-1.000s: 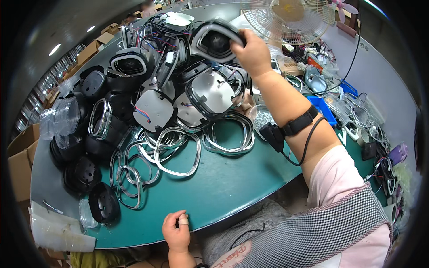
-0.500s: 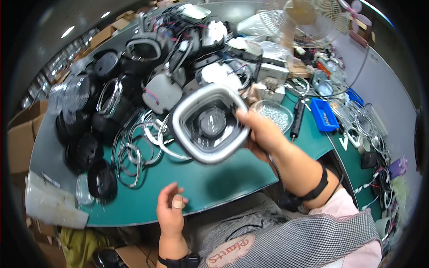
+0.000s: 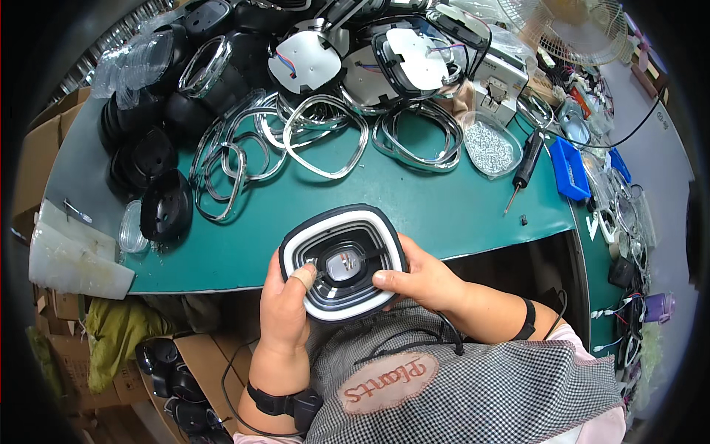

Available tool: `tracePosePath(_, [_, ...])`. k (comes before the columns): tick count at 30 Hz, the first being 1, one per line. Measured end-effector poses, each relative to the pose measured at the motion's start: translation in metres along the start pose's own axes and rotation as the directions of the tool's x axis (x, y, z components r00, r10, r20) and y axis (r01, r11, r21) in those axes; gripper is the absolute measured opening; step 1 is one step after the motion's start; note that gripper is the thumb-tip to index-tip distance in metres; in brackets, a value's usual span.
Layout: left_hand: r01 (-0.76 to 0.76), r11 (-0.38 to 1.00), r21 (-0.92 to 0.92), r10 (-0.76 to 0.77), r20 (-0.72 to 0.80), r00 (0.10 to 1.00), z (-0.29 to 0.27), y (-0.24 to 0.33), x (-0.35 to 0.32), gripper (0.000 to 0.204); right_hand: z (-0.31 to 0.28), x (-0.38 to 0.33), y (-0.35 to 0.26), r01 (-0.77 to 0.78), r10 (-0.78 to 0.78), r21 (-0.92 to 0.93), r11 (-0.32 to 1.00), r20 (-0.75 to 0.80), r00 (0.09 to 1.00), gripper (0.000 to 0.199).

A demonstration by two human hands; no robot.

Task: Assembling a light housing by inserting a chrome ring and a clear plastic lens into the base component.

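Note:
Both my hands hold a rounded-square lamp housing (image 3: 296, 248), black outside with a white rim, above the bench's front edge. Its open side faces up, showing stepped rings and a small pale square piece in the middle. My left hand (image 3: 285, 307) grips the left side, its bandaged thumb reaching over the rim to the inside. My right hand (image 3: 425, 277) holds the right side, thumb on the rim. The fingers beneath are hidden. Beyond the housing, several silver trim rings (image 3: 325, 174) lie on the green bench (image 3: 318, 214).
Black cups (image 3: 166, 207) and clear covers (image 3: 133, 66) crowd the left. White-backed units (image 3: 305, 63) with wires pile at the back. A screw tray (image 3: 492, 148), electric screwdriver (image 3: 527, 159) and blue bin (image 3: 569, 170) stand right. A fan (image 3: 569, 29) is at far right.
The housing has come down toward me from above the bench, carried by my right hand. My left hand, free before, has taken hold of its left side. The head view has tilted downward.

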State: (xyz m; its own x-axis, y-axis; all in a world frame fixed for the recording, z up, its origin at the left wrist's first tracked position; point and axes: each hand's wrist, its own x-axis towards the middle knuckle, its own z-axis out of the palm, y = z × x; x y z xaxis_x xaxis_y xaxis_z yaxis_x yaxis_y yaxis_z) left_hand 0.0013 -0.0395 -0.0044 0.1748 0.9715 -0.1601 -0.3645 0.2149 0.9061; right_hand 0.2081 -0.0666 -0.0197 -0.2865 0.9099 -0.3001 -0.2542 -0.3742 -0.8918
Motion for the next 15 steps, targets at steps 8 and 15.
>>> tracePosePath(8, [-0.015,1.000,-0.007,0.014,-0.023,1.000,0.000,-0.006,-0.013,0.049,0.004,-0.004,0.024,0.154,-0.157,0.105,0.982,0.017,0.987,0.074])
tracePosePath(15, [0.154,0.985,-0.081,-0.153,0.017,0.988,-0.012,-0.014,-0.022,0.045,0.008,-0.017,0.013,0.312,-0.299,-0.146,0.939,0.108,0.948,0.078])
